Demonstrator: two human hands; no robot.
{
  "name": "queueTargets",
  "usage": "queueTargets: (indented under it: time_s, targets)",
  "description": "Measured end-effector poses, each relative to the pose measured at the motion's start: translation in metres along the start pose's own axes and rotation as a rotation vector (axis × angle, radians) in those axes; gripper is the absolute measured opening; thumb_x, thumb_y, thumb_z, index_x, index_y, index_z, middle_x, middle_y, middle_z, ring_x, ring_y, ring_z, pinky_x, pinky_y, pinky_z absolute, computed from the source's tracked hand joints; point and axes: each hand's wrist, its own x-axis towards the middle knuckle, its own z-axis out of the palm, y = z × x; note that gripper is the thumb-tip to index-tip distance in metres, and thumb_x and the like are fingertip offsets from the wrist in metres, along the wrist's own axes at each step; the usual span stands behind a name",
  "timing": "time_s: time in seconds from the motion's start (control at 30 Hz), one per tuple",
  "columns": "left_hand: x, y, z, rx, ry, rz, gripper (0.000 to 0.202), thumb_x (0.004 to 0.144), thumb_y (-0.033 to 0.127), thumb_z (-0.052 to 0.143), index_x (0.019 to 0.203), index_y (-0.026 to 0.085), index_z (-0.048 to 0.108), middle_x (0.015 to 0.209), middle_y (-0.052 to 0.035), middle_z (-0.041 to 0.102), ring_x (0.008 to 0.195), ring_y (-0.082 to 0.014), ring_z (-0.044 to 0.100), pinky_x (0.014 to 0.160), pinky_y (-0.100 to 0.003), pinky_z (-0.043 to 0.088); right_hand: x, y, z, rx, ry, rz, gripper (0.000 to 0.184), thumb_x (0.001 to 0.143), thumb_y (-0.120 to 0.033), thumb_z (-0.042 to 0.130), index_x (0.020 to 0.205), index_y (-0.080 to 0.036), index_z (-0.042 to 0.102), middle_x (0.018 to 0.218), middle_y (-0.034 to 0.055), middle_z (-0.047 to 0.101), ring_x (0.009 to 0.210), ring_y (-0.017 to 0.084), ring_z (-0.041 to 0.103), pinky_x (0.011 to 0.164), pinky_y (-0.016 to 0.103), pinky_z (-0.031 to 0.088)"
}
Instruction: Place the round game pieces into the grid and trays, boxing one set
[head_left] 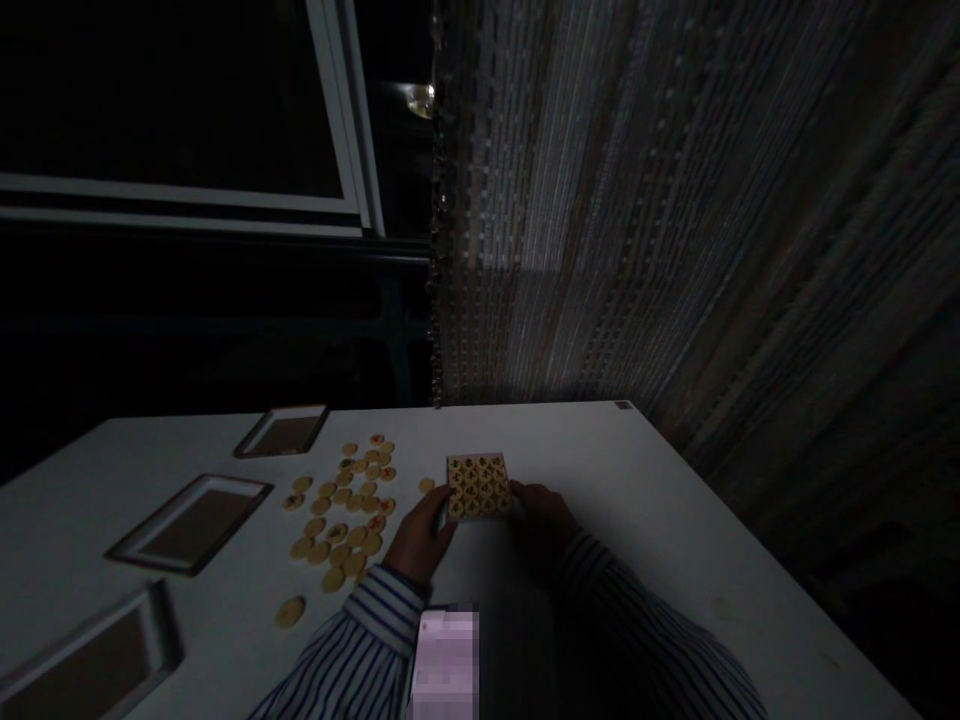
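A square block of round wooden game pieces [478,484], packed in rows, lies on the white table [645,500]. My left hand [424,535] grips its near left corner with curled fingers. My right hand [544,510] presses against its near right edge, fingers bent round it. Both arms wear striped sleeves. Several loose round pieces [345,510] with dark or red marks lie scattered to the left of the block. One single piece [289,611] lies apart near the front edge.
Three shallow rectangular trays lie on the table's left side: far [281,432], middle [191,522], near [82,660]. A bead curtain [675,220] hangs behind the table. A dark window frame [345,130] is at the back left. The scene is dim.
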Motion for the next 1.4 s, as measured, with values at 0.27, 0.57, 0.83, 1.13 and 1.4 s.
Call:
queueTargets:
  time_s: [0.27, 0.57, 0.83, 1.13, 1.4]
  targets:
    - [-0.006, 0.006, -0.006, 0.017, -0.005, 0.010, 0.049, 0.065, 0.016, 0.057, 0.114, 0.018, 0.049, 0.114, -0.0093, 0.058, 0.106, -0.0217, 0.054, 0.091, -0.040, 0.043, -0.002, 0.020, 0.007, -0.056, -0.044, -0.002, 0.059, 0.074, -0.035, 0.049, 0.128, -0.015, 0.037, 0.119, 0.0147, 0.053, 0.105, 0.025, 0.050, 0.083, 0.035, 0.039]
    - [-0.020, 0.007, -0.032, 0.163, -0.002, 0.059, 0.045, 0.070, 0.026, 0.057, 0.113, 0.017, 0.051, 0.116, -0.0128, 0.056, 0.108, -0.0248, 0.052, 0.093, -0.043, 0.042, -0.003, 0.023, 0.000, 0.004, 0.072, -0.060, 0.054, 0.077, -0.035, 0.045, 0.124, -0.007, 0.042, 0.120, 0.0159, 0.052, 0.109, 0.025, 0.048, 0.090, 0.039, 0.039]
    - [-0.030, 0.003, -0.072, 0.209, 0.018, 0.014, 0.041, 0.072, 0.032, 0.055, 0.110, 0.016, 0.054, 0.114, -0.0135, 0.058, 0.107, -0.0260, 0.053, 0.092, -0.044, 0.042, 0.020, -0.011, -0.019, 0.165, 0.160, -0.115, 0.044, 0.079, -0.032, 0.044, 0.117, -0.012, 0.050, 0.113, 0.0127, 0.058, 0.102, 0.022, 0.053, 0.089, 0.038, 0.040]
    - [-0.028, -0.012, -0.129, 0.180, 0.043, -0.175, 0.041, 0.073, 0.035, 0.052, 0.109, 0.015, 0.054, 0.110, -0.0113, 0.060, 0.102, -0.0232, 0.055, 0.089, -0.038, 0.043, 0.067, -0.061, -0.023, 0.428, 0.027, -0.137, 0.040, 0.076, -0.031, 0.047, 0.111, -0.013, 0.056, 0.096, 0.0091, 0.065, 0.090, 0.019, 0.059, 0.083, 0.031, 0.043]
    - [-0.020, -0.044, -0.180, 0.136, 0.149, -0.420, 0.052, 0.069, 0.042, 0.052, 0.112, 0.012, 0.053, 0.107, -0.0130, 0.061, 0.093, -0.0249, 0.060, 0.077, -0.036, 0.049, 0.122, -0.101, -0.020, 0.483, -0.098, -0.103, 0.037, 0.075, -0.027, 0.050, 0.106, -0.009, 0.059, 0.090, 0.0085, 0.067, 0.083, 0.017, 0.060, 0.078, 0.028, 0.044]
